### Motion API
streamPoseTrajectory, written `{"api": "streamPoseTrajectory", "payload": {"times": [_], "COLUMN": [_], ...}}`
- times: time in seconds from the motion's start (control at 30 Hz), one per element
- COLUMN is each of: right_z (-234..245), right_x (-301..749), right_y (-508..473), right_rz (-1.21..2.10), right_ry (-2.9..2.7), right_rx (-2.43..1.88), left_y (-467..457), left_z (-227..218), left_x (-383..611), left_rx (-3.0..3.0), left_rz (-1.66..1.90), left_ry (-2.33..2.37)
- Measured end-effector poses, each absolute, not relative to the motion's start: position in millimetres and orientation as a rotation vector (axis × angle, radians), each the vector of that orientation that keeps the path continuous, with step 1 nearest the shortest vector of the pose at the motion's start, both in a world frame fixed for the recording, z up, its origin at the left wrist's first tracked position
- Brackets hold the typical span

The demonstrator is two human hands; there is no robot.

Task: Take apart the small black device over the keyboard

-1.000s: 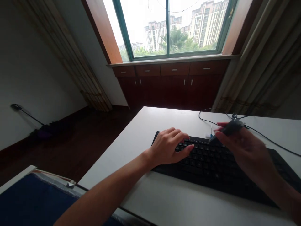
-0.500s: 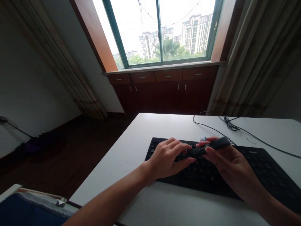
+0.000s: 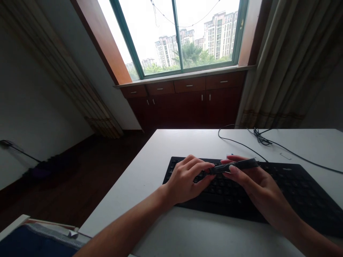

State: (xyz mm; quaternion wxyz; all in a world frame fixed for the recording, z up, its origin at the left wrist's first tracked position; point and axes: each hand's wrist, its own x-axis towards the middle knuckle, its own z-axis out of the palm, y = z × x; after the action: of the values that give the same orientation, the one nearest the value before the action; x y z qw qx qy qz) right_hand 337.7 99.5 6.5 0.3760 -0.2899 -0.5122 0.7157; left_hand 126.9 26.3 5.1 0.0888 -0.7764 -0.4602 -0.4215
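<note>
At your far left lies a blue zippered fabric case (image 3: 34, 242), just beside the white desk (image 3: 187, 146). Your left hand (image 3: 186, 180) curves over the black computer keyboard (image 3: 300, 189), its fingertips at one end of a slim black plastic stick (image 3: 234, 166); you cannot tell whether they touch it. The stick lies level above the keys, grasped by your right hand (image 3: 261, 185), thumb and fingers closed on it. Beyond, a thin black cable (image 3: 241, 144) curves across the desk.
</note>
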Motion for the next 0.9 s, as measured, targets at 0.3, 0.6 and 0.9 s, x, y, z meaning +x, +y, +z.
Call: {"api": "streamPoseTrajectory", "payload": {"times": [0.3, 0.6, 0.9], "right_z": [3.5, 1.1, 6.5], "right_x": [336.7, 336.8, 335.3], "right_y": [100.0, 95.2, 100.5], "right_rz": [1.955, 1.906, 2.037], "right_ry": [-1.197, -1.367, -1.069], "right_rx": [-0.735, -0.597, -0.702], "left_y": [26.4, 26.0, 24.9], "left_z": [7.6, 6.6, 9.6], "left_x": [126.4, 126.4, 126.9], "left_rx": [-2.264, -2.259, -2.438], "left_rz": [-1.336, -1.34, -1.273], "left_ry": [-1.363, -1.344, -1.125]}}
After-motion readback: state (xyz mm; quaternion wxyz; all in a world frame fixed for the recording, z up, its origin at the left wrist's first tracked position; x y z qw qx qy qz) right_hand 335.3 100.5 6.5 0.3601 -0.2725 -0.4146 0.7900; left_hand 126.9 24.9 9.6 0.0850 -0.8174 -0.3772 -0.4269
